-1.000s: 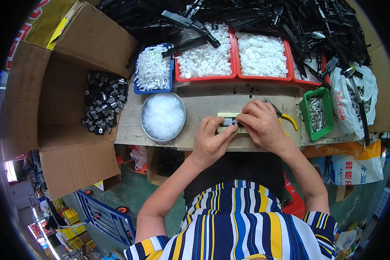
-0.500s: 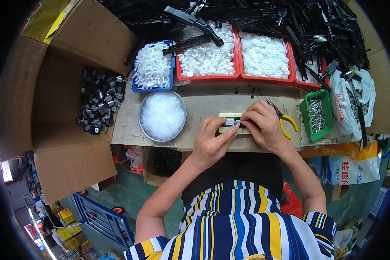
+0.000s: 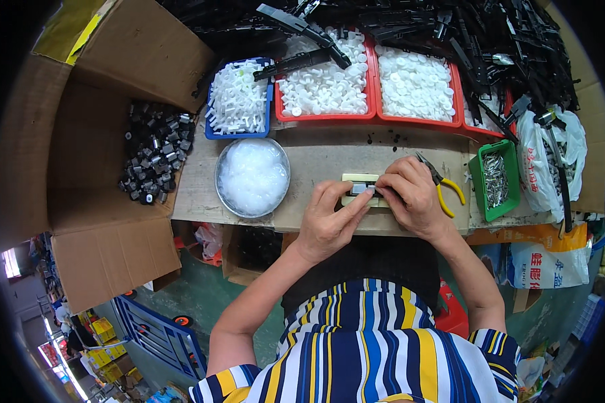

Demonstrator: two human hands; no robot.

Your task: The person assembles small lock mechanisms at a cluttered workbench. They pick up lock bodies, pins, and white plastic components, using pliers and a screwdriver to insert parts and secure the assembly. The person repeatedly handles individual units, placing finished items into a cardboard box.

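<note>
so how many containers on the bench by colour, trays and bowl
red tray, red tray and the part-hidden red tray: 3
blue tray: 1
green bin: 1
round metal bowl: 1
total: 6

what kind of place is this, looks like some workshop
Most likely a small hand-assembly workshop. Red trays hold sorted white plastic parts, long black parts are heaped behind them, and a cardboard box holds small black pieces. Both hands work at a small block.
</note>
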